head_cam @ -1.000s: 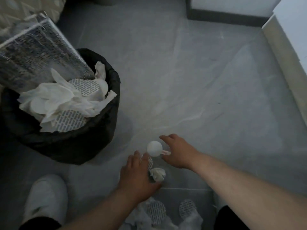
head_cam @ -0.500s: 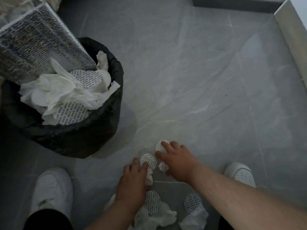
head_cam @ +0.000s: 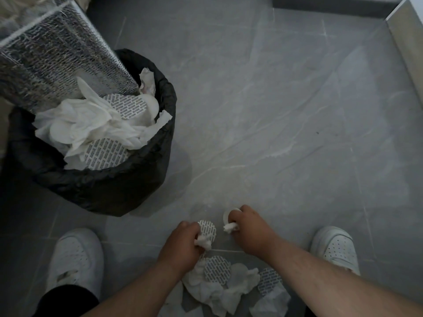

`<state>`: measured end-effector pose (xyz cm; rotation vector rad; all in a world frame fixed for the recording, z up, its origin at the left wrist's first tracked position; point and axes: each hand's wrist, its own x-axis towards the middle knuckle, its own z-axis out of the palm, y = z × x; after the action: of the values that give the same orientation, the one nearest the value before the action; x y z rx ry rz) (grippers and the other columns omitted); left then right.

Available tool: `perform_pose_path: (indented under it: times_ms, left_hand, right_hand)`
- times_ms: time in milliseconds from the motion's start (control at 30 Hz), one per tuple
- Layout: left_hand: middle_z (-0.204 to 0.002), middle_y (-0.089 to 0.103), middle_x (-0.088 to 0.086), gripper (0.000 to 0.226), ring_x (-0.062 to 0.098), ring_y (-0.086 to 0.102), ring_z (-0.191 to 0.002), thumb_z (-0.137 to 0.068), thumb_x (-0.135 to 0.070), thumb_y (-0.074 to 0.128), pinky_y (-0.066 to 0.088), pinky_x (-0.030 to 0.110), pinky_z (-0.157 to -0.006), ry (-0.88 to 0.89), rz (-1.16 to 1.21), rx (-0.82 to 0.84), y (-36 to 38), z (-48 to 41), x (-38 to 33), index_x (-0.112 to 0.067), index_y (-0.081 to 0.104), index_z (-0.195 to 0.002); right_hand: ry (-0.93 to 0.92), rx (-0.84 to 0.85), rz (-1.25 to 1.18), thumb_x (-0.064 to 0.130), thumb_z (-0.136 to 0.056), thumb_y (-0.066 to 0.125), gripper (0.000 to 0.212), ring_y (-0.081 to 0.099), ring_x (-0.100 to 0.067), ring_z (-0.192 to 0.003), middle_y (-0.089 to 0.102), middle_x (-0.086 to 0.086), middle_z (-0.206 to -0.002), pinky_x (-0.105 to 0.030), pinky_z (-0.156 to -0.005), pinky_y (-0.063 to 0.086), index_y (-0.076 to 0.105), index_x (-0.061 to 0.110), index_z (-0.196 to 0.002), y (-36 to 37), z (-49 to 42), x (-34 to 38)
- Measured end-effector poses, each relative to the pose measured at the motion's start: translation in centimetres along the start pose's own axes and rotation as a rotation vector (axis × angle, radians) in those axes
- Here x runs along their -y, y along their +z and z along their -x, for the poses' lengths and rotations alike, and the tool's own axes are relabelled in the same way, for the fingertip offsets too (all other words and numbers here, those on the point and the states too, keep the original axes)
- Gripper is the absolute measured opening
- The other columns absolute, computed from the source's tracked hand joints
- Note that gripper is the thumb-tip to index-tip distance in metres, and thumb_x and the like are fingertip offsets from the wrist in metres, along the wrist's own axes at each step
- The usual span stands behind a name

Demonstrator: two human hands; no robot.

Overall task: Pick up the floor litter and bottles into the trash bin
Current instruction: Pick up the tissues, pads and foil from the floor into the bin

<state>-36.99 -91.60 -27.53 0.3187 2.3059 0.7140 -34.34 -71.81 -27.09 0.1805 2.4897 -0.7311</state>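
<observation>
While both fists are curled round scraps low in the frame, I judge this the gathering step: my left hand (head_cam: 183,243) pinches a printed round seal (head_cam: 207,229) with a crumpled tissue (head_cam: 202,242), and my right hand (head_cam: 247,227) grips a small white disc (head_cam: 229,215) and a second tissue wad (head_cam: 229,228). Next I would carry both loads to the heaped black-lined trash bin (head_cam: 142,179) at the frame's left and release over its middle so nothing slides off. A pile of tissues and seals (head_cam: 229,284) waits on the floor (head_cam: 274,110) at bottom centre.
</observation>
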Motion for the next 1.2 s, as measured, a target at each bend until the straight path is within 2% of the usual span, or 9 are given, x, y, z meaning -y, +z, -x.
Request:
perform_pose_path:
  times_ms: [200, 433, 567, 667, 800, 867, 900, 1000, 1200]
  left_hand:
    - [-0.067, 0.059, -0.004, 0.015, 0.012, 0.057, -0.068, -0.068, -0.023, 0.059, 0.048, 0.030, -0.062, 0.008, 0.065, 0.102, -1.7, -0.9, -0.6, -0.020, 0.048, -0.057]
    - [-0.053, 0.054, -0.007, 0.028, -0.006, 0.047, -0.044, -0.069, -0.013, 0.077, 0.042, 0.017, -0.051, 0.120, 0.091, 0.123, -14.4, -0.2, -9.1, -0.020, 0.054, -0.053]
    - [-0.064, 0.060, -0.005, 0.018, 0.002, 0.053, -0.058, -0.069, -0.017, 0.077, 0.041, 0.016, -0.053, 0.212, 0.029, -0.046, -23.5, 3.2, -12.8, -0.018, 0.060, -0.063]
    - [-0.056, 0.055, -0.009, 0.022, 0.001, 0.050, -0.051, -0.070, -0.019, 0.077, 0.039, 0.017, -0.048, 0.189, 0.062, -0.238, -28.3, 4.8, -11.8, -0.019, 0.057, -0.061]
    - [-0.059, 0.055, -0.001, 0.020, 0.019, 0.054, -0.062, -0.074, -0.011, 0.067, 0.034, 0.027, -0.052, 0.023, 0.017, -0.581, -30.9, 3.9, -6.4, -0.016, 0.053, -0.061]
    - [-0.071, 0.061, 0.005, 0.008, 0.027, 0.060, -0.077, -0.075, -0.016, 0.061, 0.035, 0.028, -0.058, -0.055, -0.088, -0.531, -30.0, 2.8, -3.6, -0.013, 0.057, -0.069]
    - [-0.082, 0.064, 0.007, 0.011, 0.027, 0.061, -0.087, -0.075, -0.024, 0.061, 0.039, 0.028, -0.064, -0.054, -0.130, -0.445, -29.3, 2.3, -2.5, -0.013, 0.060, -0.078]
    - [-0.116, 0.056, 0.012, 0.056, 0.029, 0.051, -0.117, -0.072, -0.045, 0.060, 0.043, 0.033, -0.095, -0.056, -0.233, -0.305, -28.3, 1.8, -1.3, -0.019, 0.055, -0.121]
    - [-0.124, 0.052, 0.005, 0.079, 0.028, 0.050, -0.112, -0.063, -0.068, 0.039, 0.040, 0.037, -0.094, 0.062, -0.272, -0.637, -29.0, 4.5, 0.3, -0.018, 0.048, -0.124]
  right_hand:
    - [0.060, 0.022, -0.007, 0.017, -0.080, 0.060, 0.006, 0.059, -0.030, -0.091, 0.060, -0.012, -0.098, -0.028, -0.068, 0.038, 0.059, 0.016, -0.085, -1.7, -0.3, 0.5]
    - [0.017, -0.109, 0.039, 0.007, -0.073, 0.057, 0.017, 0.061, -0.025, -0.090, 0.066, -0.006, -0.093, -0.027, -0.066, 0.043, 0.063, 0.020, -0.084, -13.7, 0.0, 5.7]
    - [-0.071, -0.186, 0.016, 0.005, -0.073, 0.058, 0.031, 0.055, -0.014, -0.072, 0.060, 0.010, -0.073, -0.022, -0.056, 0.038, 0.049, 0.032, -0.062, -21.1, 2.0, 11.4]
    - [-0.103, -0.254, -0.081, 0.004, -0.074, 0.062, 0.025, 0.049, -0.009, -0.059, 0.052, 0.014, -0.063, -0.009, -0.044, 0.032, 0.054, 0.027, -0.069, -23.5, 3.5, 15.0]
    - [-0.064, -0.295, -0.362, 0.007, -0.076, 0.066, 0.018, 0.046, -0.008, -0.046, 0.053, 0.004, -0.056, -0.013, -0.038, 0.032, 0.058, 0.021, -0.072, -22.2, 4.2, 17.7]
    - [-0.033, -0.238, -0.419, 0.007, -0.077, 0.066, 0.017, 0.046, -0.010, -0.047, 0.055, 0.003, -0.059, -0.018, -0.043, 0.036, 0.059, 0.022, -0.073, -20.8, 4.2, 18.5]
    - [-0.032, -0.213, -0.426, 0.007, -0.077, 0.065, 0.015, 0.046, -0.011, -0.051, 0.056, 0.002, -0.062, -0.020, -0.046, 0.036, 0.060, 0.021, -0.075, -20.4, 4.2, 18.8]
    - [-0.043, -0.156, -0.396, 0.007, -0.076, 0.065, 0.013, 0.048, -0.008, -0.053, 0.058, 0.004, -0.065, -0.021, -0.049, 0.039, 0.061, 0.020, -0.079, -20.0, 4.0, 19.3]
    - [-0.129, -0.099, -0.365, 0.008, -0.074, 0.068, 0.016, 0.048, 0.000, -0.051, 0.058, 0.010, -0.061, -0.017, -0.050, 0.039, 0.063, 0.022, -0.079, -20.7, 1.7, 23.4]
